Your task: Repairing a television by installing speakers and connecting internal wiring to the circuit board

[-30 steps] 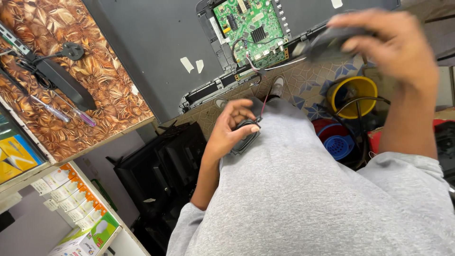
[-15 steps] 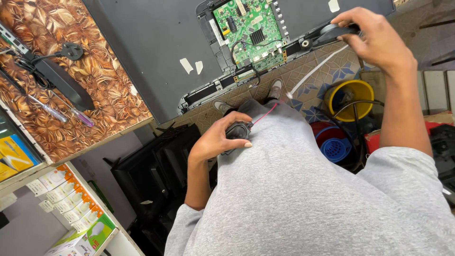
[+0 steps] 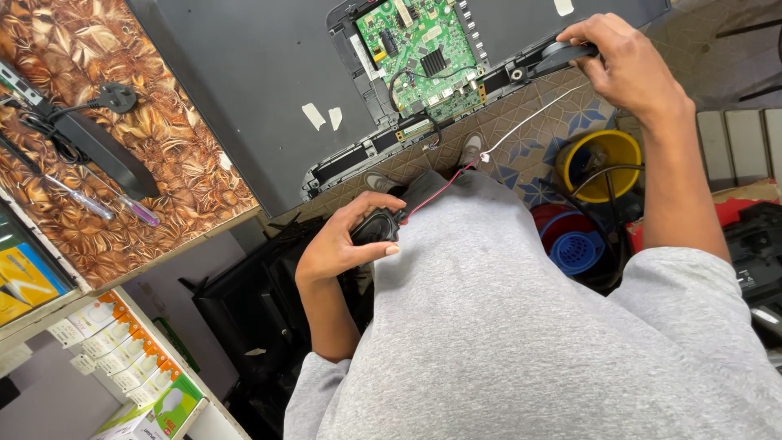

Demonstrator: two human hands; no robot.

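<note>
The right hand has its fingers closed around a black speaker; the left hand clasps a second speaker, lying just beyond its fingertips.

Green circuit board, yellow bucket, possibly leaf-patterned brown tabletop.

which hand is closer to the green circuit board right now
The right hand. It grips a black speaker just beside the green circuit board, while the left hand holds another speaker lower down, against the grey shirt.
</note>
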